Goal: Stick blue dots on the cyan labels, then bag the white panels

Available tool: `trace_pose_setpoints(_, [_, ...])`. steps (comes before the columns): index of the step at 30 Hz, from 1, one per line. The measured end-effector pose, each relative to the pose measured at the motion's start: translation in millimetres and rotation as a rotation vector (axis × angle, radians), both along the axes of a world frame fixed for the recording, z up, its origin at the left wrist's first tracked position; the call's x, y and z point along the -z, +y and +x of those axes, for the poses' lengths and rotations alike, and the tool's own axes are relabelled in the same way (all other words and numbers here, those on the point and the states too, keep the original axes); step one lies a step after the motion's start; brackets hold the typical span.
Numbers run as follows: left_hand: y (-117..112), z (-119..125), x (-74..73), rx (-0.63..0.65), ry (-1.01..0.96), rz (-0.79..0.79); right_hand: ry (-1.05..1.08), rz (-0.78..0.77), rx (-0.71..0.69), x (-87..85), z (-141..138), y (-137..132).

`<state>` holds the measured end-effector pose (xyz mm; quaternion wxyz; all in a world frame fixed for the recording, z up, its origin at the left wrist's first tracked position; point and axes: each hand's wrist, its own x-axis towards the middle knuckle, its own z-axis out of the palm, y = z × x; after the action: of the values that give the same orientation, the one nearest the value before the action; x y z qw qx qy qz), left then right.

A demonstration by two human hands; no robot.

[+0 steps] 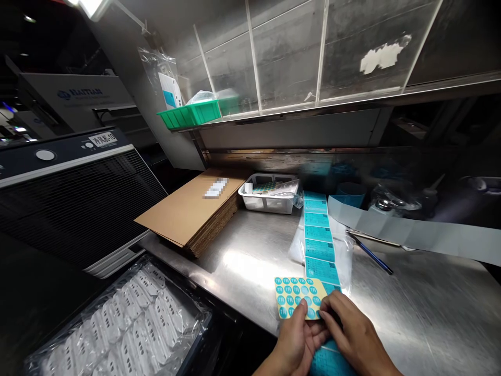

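Note:
Both hands are low in the head view, over the front edge of a stainless steel table point(250, 261). My left hand point(295, 342) holds a yellow backing sheet of round teal stickers point(299, 297), its thumb pressed on the sheet's lower edge. My right hand point(348, 331) pinches the sheet's lower right corner. A long strip of teal labels point(319, 245) runs back along the table from under the sheet, over a clear plastic bag point(342, 261). Its near end point(332, 361) hangs below my hands.
To the left stands a stack of flattened cardboard point(191, 209). A white plastic tray point(270, 193) sits behind it. A blue pen point(371, 253) and a grey paper strip point(415, 232) lie right. Bagged white plastic parts point(125, 324) fill a black bin at lower left.

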<state>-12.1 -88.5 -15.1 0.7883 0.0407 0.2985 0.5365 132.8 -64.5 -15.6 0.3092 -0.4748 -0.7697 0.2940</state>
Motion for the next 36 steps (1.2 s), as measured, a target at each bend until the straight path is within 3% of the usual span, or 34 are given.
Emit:
trace_pose_setpoints(3, [-4,-1,1.2,0.023,0.043,-0.049,0.079,-0.141,-0.034,-15.5,6,18])
trace_pose_setpoints(7, [-15,-2,4.0,0.073,0.097,-0.155,0.017,-0.121,0.063,-34.6,11,66])
trace_pose_setpoints(11, [-25,-2,14.4,0.086,0.103,-0.226,-0.078,-0.127,0.043,-35.8,5,113])
trace_pose_setpoints(14, [-29,1,29.8,0.055,0.119,-0.266,-0.147,-0.17,-0.031,-29.9,0,131])
trace_pose_setpoints(19, [-30,4,46.5,0.032,0.108,-0.28,-0.241,-0.236,-0.108,-23.4,-1,142])
trace_pose_setpoints(28, [-28,-5,6.9,0.105,0.093,-0.229,-0.361,-0.227,-0.086,-18.3,-5,143])
trace_pose_setpoints(36, [-28,-3,7.4,0.123,0.161,-0.159,-0.274,-0.105,0.068,-17.0,-9,131])
